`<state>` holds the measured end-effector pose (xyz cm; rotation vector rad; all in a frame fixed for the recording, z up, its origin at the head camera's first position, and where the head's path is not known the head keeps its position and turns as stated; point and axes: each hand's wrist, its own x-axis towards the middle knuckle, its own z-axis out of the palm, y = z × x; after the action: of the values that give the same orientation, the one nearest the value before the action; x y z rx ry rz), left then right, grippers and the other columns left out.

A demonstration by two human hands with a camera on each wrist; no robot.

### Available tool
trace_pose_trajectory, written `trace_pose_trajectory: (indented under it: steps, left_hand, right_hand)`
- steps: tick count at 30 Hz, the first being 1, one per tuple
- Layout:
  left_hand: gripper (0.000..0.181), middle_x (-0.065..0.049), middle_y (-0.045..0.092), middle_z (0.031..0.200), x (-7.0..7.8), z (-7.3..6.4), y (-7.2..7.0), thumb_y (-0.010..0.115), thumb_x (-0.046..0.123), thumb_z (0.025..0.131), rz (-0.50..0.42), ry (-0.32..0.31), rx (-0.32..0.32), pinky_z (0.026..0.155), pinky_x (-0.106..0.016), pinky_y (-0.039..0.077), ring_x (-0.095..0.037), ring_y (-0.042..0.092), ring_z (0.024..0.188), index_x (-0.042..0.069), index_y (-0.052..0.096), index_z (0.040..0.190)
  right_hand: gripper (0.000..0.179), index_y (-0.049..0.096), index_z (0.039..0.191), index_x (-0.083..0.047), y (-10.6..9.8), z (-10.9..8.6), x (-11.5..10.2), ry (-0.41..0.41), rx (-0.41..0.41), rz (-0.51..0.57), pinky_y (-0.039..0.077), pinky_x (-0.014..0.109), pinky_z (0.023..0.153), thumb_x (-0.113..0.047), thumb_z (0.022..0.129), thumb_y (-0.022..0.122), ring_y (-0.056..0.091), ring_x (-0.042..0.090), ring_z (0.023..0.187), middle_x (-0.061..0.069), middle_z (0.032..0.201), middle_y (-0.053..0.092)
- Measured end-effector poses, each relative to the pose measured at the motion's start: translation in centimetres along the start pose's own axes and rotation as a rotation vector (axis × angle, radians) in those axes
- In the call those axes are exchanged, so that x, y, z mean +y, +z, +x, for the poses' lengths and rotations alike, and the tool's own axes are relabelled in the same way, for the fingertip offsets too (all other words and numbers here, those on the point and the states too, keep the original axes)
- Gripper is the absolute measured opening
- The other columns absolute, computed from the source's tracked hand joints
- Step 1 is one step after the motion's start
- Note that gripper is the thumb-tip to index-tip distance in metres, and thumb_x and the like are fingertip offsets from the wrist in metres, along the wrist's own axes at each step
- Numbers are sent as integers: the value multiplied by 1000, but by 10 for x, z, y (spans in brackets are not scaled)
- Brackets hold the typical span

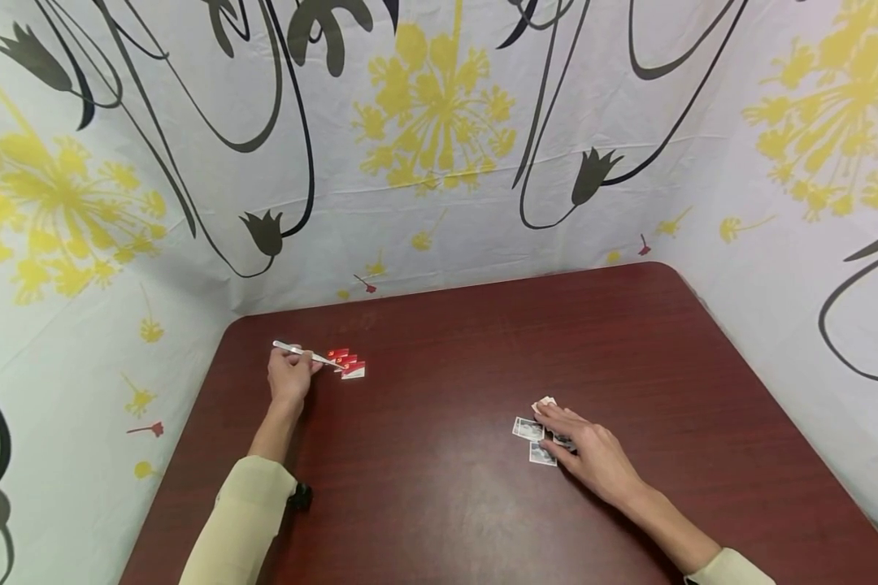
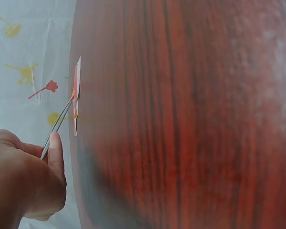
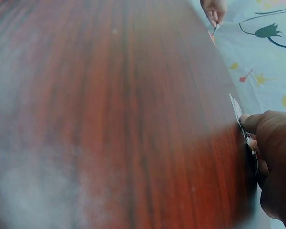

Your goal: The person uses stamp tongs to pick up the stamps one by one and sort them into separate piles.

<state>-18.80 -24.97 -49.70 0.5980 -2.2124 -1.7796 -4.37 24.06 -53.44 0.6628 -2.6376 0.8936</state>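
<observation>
At the far left of the table, my left hand [image 1: 290, 375] pinches metal tweezers [image 1: 297, 351]. Their tips touch the nearest of several red-and-white stamps [image 1: 354, 371], which lie overlapping in a slanted row. The left wrist view shows the tweezers [image 2: 57, 125] between thumb and fingers, tips at a stamp's [image 2: 77, 78] red part. Right of the middle, my right hand [image 1: 593, 455] rests with extended fingers over a group of grey-and-white stamps [image 1: 528, 429]. One more grey stamp [image 1: 543, 455] shows below the thumb, and pale ones [image 1: 546, 402] by the fingertips; others are partly hidden under the hand.
Both groups lie on a dark red wood-grain table [image 1: 439, 504] with rounded far corners. A white cloth [image 1: 424, 236] printed with yellow and grey flowers hangs close behind and along the sides. A dark band [image 1: 300, 496] sits at the left sleeve.
</observation>
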Motion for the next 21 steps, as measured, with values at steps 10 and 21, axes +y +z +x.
trace_pose_trajectory:
  steps: [10,21]
  left_hand:
    - [30,-23,65,109,1,0,1,58,3,107,2,31,15,78,-24,67,-2,71,66,-10,47,133]
    - [29,-20,65,107,1,0,-4,59,6,108,20,25,32,77,-23,67,-1,70,68,-7,48,132]
  right_hand:
    - [52,71,138,-4,1,-1,1,-1,-1,-3,61,59,95,-11,89,87,62,35,133,11,144,66]
    - [51,71,137,-4,0,0,1,-18,5,-11,62,59,94,-12,89,86,62,35,132,12,143,67]
